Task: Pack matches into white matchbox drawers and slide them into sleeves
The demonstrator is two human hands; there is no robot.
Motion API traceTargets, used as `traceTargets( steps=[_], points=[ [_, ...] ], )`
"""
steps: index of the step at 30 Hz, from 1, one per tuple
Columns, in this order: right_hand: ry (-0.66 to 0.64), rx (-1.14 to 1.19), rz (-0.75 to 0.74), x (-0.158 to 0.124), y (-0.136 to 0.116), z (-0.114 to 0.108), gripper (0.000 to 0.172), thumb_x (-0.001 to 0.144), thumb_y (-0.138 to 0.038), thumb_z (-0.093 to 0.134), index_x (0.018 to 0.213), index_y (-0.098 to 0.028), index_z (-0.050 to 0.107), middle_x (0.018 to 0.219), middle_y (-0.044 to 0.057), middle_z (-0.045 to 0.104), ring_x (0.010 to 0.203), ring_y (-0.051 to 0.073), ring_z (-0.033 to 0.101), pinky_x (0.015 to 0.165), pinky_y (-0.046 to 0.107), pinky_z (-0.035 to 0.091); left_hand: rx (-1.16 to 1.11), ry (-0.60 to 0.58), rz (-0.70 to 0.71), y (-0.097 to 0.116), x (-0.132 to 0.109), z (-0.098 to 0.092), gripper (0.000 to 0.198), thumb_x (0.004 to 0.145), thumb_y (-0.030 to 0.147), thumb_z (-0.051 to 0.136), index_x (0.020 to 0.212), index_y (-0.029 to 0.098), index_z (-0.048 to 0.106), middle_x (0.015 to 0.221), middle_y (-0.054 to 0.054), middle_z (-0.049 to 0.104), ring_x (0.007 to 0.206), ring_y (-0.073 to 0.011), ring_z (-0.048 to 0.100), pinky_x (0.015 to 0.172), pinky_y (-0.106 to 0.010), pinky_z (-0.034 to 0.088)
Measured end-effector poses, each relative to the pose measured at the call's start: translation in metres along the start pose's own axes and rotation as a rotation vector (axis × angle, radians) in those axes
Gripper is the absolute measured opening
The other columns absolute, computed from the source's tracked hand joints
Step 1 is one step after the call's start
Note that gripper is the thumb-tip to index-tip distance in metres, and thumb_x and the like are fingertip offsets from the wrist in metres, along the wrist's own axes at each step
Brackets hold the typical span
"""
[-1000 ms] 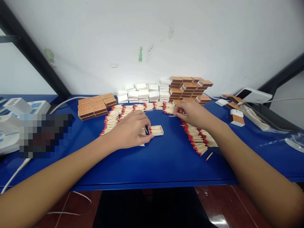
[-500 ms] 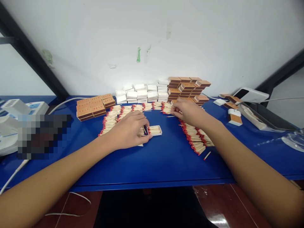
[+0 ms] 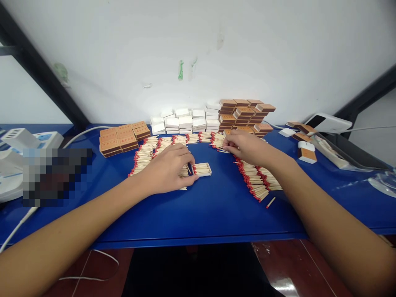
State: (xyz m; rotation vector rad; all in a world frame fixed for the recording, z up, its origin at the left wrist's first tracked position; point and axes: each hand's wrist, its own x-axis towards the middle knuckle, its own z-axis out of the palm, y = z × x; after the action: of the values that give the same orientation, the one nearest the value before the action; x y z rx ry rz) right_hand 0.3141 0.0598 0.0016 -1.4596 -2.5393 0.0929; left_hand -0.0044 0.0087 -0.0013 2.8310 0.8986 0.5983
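My left hand [image 3: 168,168] rests curled against the open tray [image 3: 202,169], fingertips pinning its near end so it can't slide. My right hand [image 3: 244,146], fingers pinched, picks at the matches [image 3: 216,140] fanned within reach; whether it grips any, I can't tell.

My blue surface [image 3: 210,206] carries an arc of matches [image 3: 253,177], an open tray [image 3: 202,169], and stacked matchboxes [image 3: 123,138].

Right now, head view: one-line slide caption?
Left hand steadies an open matchbox tray while right hand picks from the arc of matches on a blue table.
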Motion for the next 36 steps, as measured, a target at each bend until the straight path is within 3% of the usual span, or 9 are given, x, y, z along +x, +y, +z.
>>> traceTargets(
  steps=[8,20,26,36],
  points=[
    [-0.007,0.063,0.011,-0.003,-0.005,-0.008,0.018,0.102,-0.032,0.056,0.092,-0.021,0.068,0.099,0.012,0.070,0.090,0.027,0.063,0.076,0.038,0.044,-0.007,-0.009,-0.007,0.000,-0.001,-0.001,0.025,0.100,0.043,0.074,0.106,0.018,0.073,0.105,-0.010,0.074,0.111,-0.0310,0.066,0.103,-0.048,0.054],
    [0.004,0.012,0.001,-0.004,-0.007,0.000,0.021,0.103,-0.035,0.053,0.089,-0.023,0.061,0.092,0.011,0.069,0.083,0.025,0.059,0.072,0.037,0.042,-0.007,-0.008,-0.003,0.000,-0.001,-0.001,0.024,0.100,0.042,0.073,0.106,0.019,0.073,0.104,-0.010,0.074,0.110,-0.0307,0.066,0.102,-0.048,0.054],
    [-0.065,0.030,0.051,-0.005,-0.020,-0.004,0.015,0.099,-0.031,0.058,0.089,-0.022,0.066,0.092,0.010,0.070,0.081,0.025,0.062,0.071,0.037,0.042,-0.001,0.002,0.005,-0.001,-0.001,0.001,0.025,0.099,0.042,0.075,0.106,0.018,0.073,0.104,-0.010,0.074,0.109,-0.0310,0.067,0.103,-0.048,0.054],
    [-0.066,-0.001,0.070,-0.002,-0.019,-0.003,0.018,0.102,-0.030,0.059,0.092,-0.020,0.071,0.092,0.010,0.071,0.082,0.025,0.062,0.071,0.036,0.041,-0.007,-0.005,-0.001,0.000,-0.001,-0.001,0.024,0.100,0.041,0.074,0.106,0.018,0.073,0.105,-0.010,0.074,0.111,-0.0309,0.067,0.102,-0.047,0.054]
  ],
)
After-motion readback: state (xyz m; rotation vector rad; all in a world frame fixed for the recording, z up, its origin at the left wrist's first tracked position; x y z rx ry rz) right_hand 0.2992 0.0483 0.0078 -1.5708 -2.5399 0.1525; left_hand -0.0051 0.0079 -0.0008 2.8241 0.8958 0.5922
